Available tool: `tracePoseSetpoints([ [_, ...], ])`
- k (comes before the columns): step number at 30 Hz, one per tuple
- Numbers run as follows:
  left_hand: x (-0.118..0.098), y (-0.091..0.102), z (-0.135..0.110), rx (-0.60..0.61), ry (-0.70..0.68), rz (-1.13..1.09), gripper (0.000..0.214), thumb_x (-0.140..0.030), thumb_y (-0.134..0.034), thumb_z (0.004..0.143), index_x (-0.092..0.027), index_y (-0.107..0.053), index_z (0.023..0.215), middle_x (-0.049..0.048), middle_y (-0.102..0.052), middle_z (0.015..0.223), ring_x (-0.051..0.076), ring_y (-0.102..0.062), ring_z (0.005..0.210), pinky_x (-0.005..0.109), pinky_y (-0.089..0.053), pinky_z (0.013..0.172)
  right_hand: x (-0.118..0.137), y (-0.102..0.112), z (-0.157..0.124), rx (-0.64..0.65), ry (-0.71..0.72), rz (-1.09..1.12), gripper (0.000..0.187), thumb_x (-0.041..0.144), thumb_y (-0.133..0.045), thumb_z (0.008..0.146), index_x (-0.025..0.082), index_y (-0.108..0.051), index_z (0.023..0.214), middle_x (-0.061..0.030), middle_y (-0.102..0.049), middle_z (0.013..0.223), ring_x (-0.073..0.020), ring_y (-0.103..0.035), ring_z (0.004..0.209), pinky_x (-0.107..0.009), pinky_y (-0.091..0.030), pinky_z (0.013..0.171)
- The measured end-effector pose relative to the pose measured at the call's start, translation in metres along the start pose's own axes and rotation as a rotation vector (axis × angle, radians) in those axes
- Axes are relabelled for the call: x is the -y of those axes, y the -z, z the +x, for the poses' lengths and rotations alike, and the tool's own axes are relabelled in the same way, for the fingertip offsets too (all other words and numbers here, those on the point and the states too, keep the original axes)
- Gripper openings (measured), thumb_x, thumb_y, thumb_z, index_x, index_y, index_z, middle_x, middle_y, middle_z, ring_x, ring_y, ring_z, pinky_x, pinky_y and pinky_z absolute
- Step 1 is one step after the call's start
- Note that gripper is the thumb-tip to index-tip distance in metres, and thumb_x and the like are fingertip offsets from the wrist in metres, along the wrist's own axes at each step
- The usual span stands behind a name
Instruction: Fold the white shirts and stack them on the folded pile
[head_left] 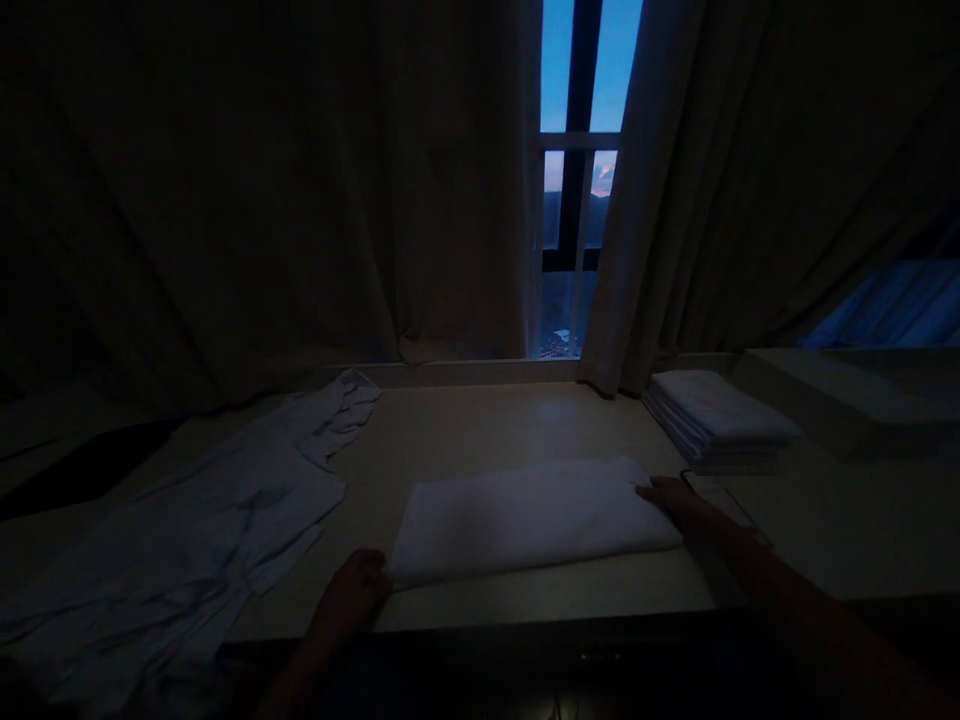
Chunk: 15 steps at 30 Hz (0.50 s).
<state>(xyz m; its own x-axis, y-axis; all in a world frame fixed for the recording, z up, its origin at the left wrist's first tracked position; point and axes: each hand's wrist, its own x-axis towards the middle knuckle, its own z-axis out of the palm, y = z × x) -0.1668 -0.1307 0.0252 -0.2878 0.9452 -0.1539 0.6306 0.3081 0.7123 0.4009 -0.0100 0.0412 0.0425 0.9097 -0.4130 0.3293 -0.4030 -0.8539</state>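
A white cloth (525, 520), folded into a long flat strip, lies on the pale tabletop (480, 425) in front of me. At its left end, my left hand (358, 585) has its fingers closed on the near corner. My right hand (671, 500) pinches the right end, thumb and fingers at the edge. In the dim light the finger details are hard to make out. To the left a crumpled, spread-out white garment (202, 520) covers part of the table and hangs over the front edge.
A neat stack of folded white cloths (716, 410) stands at the back right, beside a pale box-like block (847, 395). Something flat and dark-edged (724, 500) lies near my right wrist. A dark flat item (97, 460) lies far left. Long curtains (465, 200) flank a narrow window (574, 180) behind.
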Motion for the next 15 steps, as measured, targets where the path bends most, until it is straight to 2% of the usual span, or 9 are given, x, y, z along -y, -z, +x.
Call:
tracePoseSetpoints([
  [2, -0.008, 0.006, 0.004, -0.048, -0.050, 0.142, 0.028, -0.028, -0.053, 0.068, -0.019, -0.059, 0.094, 0.0024, -0.068, 0.078, 0.018, -0.066, 0.074, 0.027, -0.049, 0.065, -0.003, -0.002, -0.006, 0.030, 0.027, 0.056, 0.030, 0.038, -0.065, 0.078, 0.014, -0.068, 0.095, -0.0150, -0.072, 0.100, -0.0232, -0.069, 0.084, -0.031, -0.052, 0.070],
  [4, -0.025, 0.008, 0.008, -0.156, -0.094, 0.247, 0.027, -0.027, -0.048, 0.075, -0.019, -0.060, 0.098, 0.0052, -0.069, 0.089, 0.019, -0.066, 0.083, 0.028, -0.049, 0.071, -0.005, -0.004, -0.011, 0.018, 0.066, 0.062, 0.033, 0.038, -0.066, 0.077, 0.012, -0.068, 0.098, -0.0154, -0.071, 0.102, -0.0241, -0.069, 0.087, -0.032, -0.053, 0.073],
  [6, -0.049, -0.001, 0.013, -0.263, -0.202, 0.296, 0.032, -0.033, -0.042, 0.084, -0.019, -0.059, 0.107, 0.0079, -0.068, 0.102, 0.020, -0.065, 0.093, 0.032, -0.049, 0.080, -0.006, -0.006, -0.014, -0.035, 0.098, 0.027, 0.035, 0.038, -0.068, 0.075, 0.012, -0.069, 0.098, -0.0158, -0.071, 0.102, -0.0254, -0.068, 0.089, -0.034, -0.052, 0.076],
  [7, -0.063, -0.010, 0.014, -0.271, -0.301, 0.311, 0.035, -0.037, -0.040, 0.087, -0.019, -0.059, 0.110, 0.0091, -0.067, 0.109, 0.020, -0.063, 0.100, 0.033, -0.048, 0.087, -0.006, -0.007, -0.015, -0.064, 0.111, 0.011, 0.036, 0.038, -0.069, 0.074, 0.011, -0.069, 0.099, -0.0162, -0.071, 0.102, -0.0260, -0.068, 0.089, -0.035, -0.052, 0.078],
  [9, -0.089, -0.037, 0.017, -0.183, -0.542, 0.371, 0.042, -0.046, -0.040, 0.089, -0.020, -0.060, 0.116, 0.0100, -0.061, 0.126, 0.022, -0.055, 0.118, 0.039, -0.042, 0.101, -0.004, -0.007, -0.017, -0.112, 0.136, -0.005, 0.040, 0.038, -0.071, 0.073, 0.011, -0.069, 0.102, -0.0169, -0.071, 0.104, -0.0268, -0.067, 0.093, -0.036, -0.051, 0.082],
  [11, -0.109, -0.069, 0.017, -0.043, -0.701, 0.492, 0.049, -0.053, -0.041, 0.088, -0.026, -0.059, 0.124, 0.0084, -0.049, 0.142, 0.028, -0.039, 0.135, 0.048, -0.030, 0.111, -0.002, -0.006, -0.019, -0.146, 0.164, -0.019, 0.043, 0.040, -0.069, 0.074, 0.010, -0.069, 0.106, -0.0170, -0.069, 0.108, -0.0271, -0.065, 0.097, -0.037, -0.049, 0.086],
  [13, -0.121, -0.098, 0.017, 0.048, -0.731, 0.626, 0.056, -0.059, -0.041, 0.087, -0.034, -0.050, 0.135, 0.0061, -0.035, 0.153, 0.034, -0.024, 0.143, 0.059, -0.019, 0.112, 0.001, -0.005, -0.019, -0.169, 0.193, -0.047, 0.044, 0.043, -0.066, 0.077, 0.010, -0.069, 0.107, -0.0163, -0.069, 0.111, -0.0270, -0.064, 0.101, -0.035, -0.048, 0.087],
  [15, -0.124, -0.118, 0.017, 0.055, -0.688, 0.723, 0.061, -0.062, -0.038, 0.087, -0.038, -0.038, 0.143, 0.0060, -0.027, 0.157, 0.038, -0.017, 0.144, 0.065, -0.013, 0.109, 0.003, -0.004, -0.018, -0.182, 0.225, -0.084, 0.042, 0.044, -0.061, 0.081, 0.011, -0.070, 0.104, -0.0146, -0.069, 0.112, -0.0264, -0.063, 0.103, -0.034, -0.048, 0.088],
])
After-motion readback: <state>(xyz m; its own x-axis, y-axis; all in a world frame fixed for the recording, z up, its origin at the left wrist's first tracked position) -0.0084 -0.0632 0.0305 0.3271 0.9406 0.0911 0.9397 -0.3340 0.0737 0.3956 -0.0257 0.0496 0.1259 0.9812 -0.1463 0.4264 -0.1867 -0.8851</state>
